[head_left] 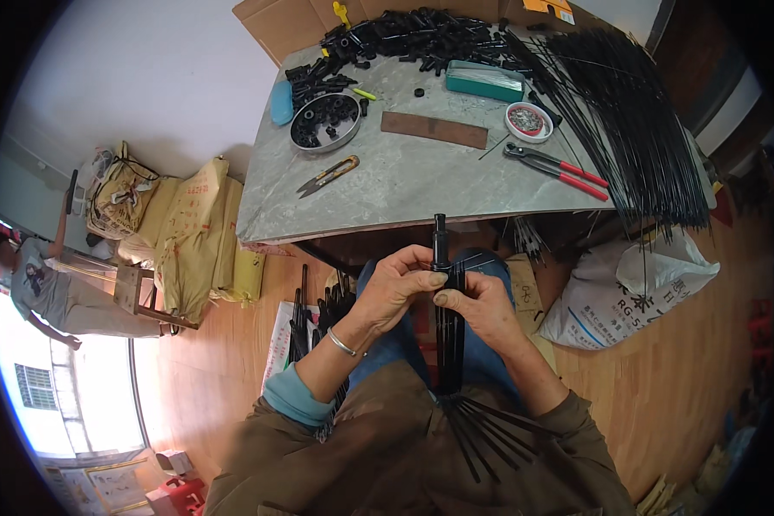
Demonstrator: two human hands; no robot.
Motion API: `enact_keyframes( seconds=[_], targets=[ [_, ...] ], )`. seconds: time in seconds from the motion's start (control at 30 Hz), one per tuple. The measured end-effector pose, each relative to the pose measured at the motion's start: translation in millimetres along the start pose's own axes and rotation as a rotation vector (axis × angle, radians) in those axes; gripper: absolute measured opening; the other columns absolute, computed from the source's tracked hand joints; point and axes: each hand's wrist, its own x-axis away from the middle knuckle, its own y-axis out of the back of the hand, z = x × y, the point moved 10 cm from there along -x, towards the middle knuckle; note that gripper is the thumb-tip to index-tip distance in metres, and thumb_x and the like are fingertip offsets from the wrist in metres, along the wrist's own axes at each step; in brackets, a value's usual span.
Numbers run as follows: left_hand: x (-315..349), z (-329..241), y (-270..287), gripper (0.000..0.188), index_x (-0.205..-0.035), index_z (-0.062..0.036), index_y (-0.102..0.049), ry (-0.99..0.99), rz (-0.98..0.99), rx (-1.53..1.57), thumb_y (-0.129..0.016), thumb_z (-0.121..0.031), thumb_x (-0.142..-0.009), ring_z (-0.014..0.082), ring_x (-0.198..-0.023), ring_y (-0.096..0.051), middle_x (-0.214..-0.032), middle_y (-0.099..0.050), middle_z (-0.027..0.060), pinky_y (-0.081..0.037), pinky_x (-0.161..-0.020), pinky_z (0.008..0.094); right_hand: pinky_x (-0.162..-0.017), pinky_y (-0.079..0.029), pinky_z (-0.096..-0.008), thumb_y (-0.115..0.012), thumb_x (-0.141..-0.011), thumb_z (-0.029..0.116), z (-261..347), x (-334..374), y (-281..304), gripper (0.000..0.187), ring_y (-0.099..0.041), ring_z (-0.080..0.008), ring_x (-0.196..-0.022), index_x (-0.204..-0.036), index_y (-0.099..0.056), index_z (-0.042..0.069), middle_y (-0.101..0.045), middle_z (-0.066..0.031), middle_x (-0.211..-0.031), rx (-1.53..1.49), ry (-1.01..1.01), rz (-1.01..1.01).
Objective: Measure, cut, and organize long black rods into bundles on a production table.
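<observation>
Brown clothing (370, 439) covers the worker's front; past it, between the knees, I see a black ribbed frame (450, 348) below the grey table (365, 202). The left hand (396, 290) grips its upper tube; the right hand (483, 311) pinches its side.
</observation>
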Motion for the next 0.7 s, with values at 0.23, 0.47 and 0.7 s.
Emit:
enact_keyframes(
  seconds=[0.23, 0.47, 0.7],
  targets=[
    [3.5, -3.5, 1.5, 0.026, -0.104, -0.0028, -0.060, -0.078, -0.042, -0.059, -0.071, -0.002, -0.080, 0.0085, -0.082, -0.061, -0.091, -0.064, 0.0023, -0.051, -0.075, 0.0224, -0.060, -0.043, -0.0215, -0.074, -0.082, 0.019, -10.8, -4.3, 3.2, 0.019, -0.052, -0.0041, -0.068, -0.084, -0.067, 0.001, -0.061, 0.0035, -0.075, -0.057, -0.058, 0.026],
    [0.4, -3.1, 1.8, 0.027, -0.104, -0.0025, -0.060, -0.099, -0.015, -0.040, -0.071, -0.001, -0.080, 0.0079, -0.079, -0.061, -0.091, -0.064, 0.0026, -0.051, -0.074, 0.0217, -0.060, -0.043, -0.0218, -0.074, -0.082, 0.021, -19.4, -4.8, 1.6, 0.021, -0.052, -0.0043, -0.068, -0.084, -0.067, 0.001, -0.061, 0.0034, -0.075, -0.135, -0.119, 0.049],
    [1.6, -1.5, 2.7, 0.022, -0.099, -0.0032, -0.060, -0.024, -0.039, -0.047, -0.070, 0.001, -0.080, 0.0088, -0.080, -0.060, -0.088, -0.063, 0.0022, -0.050, -0.074, 0.0226, -0.056, -0.043, -0.0224, -0.075, -0.081, 0.021, 0.2, 4.0, 4.2, 0.023, -0.052, -0.0044, -0.063, -0.081, -0.067, 0.000, -0.061, 0.0024, -0.070, 0.104, -0.024, -0.062]
  ],
)
